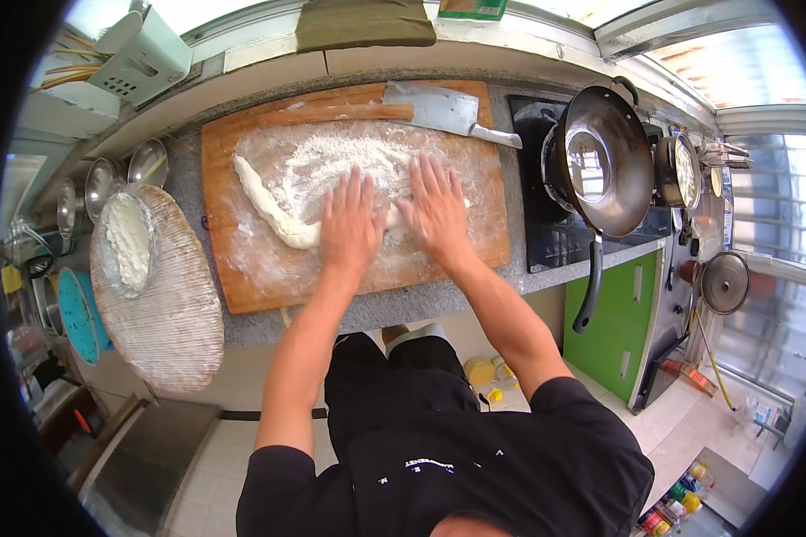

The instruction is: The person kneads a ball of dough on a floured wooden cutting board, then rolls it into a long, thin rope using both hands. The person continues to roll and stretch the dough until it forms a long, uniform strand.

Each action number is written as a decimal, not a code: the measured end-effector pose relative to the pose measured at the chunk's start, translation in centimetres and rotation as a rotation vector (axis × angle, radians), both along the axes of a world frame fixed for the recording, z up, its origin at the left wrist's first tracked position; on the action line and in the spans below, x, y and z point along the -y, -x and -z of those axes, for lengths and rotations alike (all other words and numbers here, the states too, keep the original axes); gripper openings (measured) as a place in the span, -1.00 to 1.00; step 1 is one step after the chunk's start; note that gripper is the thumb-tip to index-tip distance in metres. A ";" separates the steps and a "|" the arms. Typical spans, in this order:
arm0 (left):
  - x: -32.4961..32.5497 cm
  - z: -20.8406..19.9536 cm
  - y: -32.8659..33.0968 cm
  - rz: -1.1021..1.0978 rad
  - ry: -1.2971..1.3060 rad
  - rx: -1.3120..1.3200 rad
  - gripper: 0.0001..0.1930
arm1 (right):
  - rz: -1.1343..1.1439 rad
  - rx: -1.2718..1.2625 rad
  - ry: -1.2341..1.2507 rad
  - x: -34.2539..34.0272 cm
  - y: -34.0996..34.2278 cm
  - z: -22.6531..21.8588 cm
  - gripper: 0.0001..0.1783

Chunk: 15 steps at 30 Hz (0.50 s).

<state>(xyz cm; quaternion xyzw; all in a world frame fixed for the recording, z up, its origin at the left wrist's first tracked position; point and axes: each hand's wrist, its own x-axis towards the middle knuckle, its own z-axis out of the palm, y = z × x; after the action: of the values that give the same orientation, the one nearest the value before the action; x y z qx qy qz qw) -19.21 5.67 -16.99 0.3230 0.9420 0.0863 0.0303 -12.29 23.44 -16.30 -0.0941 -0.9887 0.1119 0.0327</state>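
Observation:
A long rope of pale dough [267,208] lies curved on a floured wooden board [242,277]. My left hand [350,225] presses flat on the dough's near end, fingers spread. My right hand [437,208] lies flat beside it, palm down over the same stretch of dough. Part of the dough is hidden under both palms. Loose flour [331,161] covers the board's middle.
A cleaver [446,111] and a wooden rolling pin [331,114] lie along the board's far edge. A bowl of flour [128,242] rests on a round woven mat [166,313] at left. A wok [604,161] sits on the black cooktop [555,242] at right. Several ladles [107,179] hang far left.

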 end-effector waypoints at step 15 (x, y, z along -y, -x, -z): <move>0.4 -0.3 3.0 -0.041 0.164 0.031 -0.22 | 0.096 0.048 -0.038 -2.8 2.2 -0.6 -0.06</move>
<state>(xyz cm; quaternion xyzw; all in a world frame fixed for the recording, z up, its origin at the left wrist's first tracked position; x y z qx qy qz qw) -22.16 5.29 -16.65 0.2988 0.9517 0.0143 0.0696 -14.48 26.26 -15.67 -0.1433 -0.9855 0.0889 0.0161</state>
